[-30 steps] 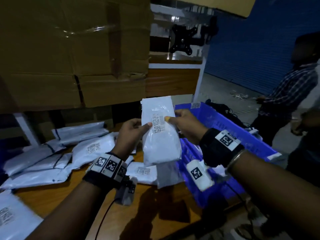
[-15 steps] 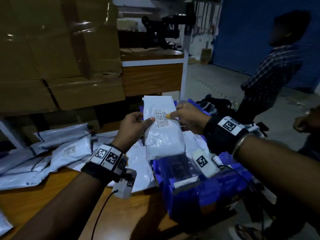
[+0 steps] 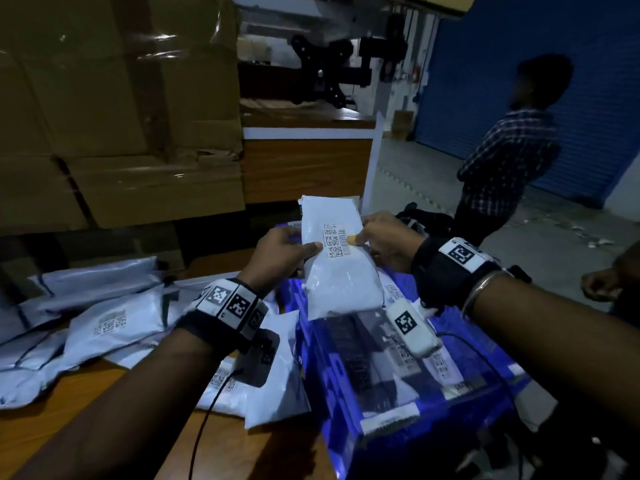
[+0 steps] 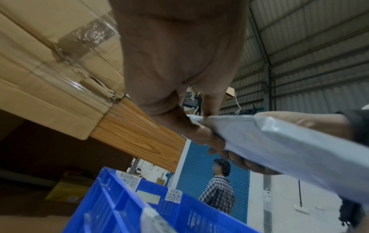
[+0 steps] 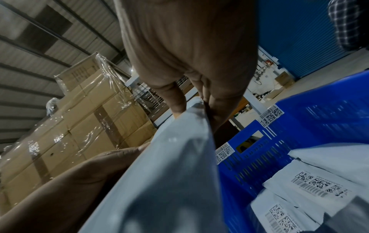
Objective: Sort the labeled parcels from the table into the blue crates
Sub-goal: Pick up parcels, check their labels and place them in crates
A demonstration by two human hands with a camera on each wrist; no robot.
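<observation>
Both hands pinch one white poly mailer [image 3: 341, 271], left hand [image 3: 280, 254] at nine o'clock, right hand [image 3: 388, 245] at three, label up. Judging by that, label reading is in hand; next comes a drop into the blue crate [image 3: 332, 393] at six o'clock.

The blue crate [image 3: 346, 393] interior is motion-blurred, and the held parcel [image 3: 341, 271] hides its far rim.

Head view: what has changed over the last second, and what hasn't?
The camera swung right, so the blue crate now lies directly under the held parcel. Unchanged: left hand and right hand still pinch its edges, label up; nothing released.
</observation>
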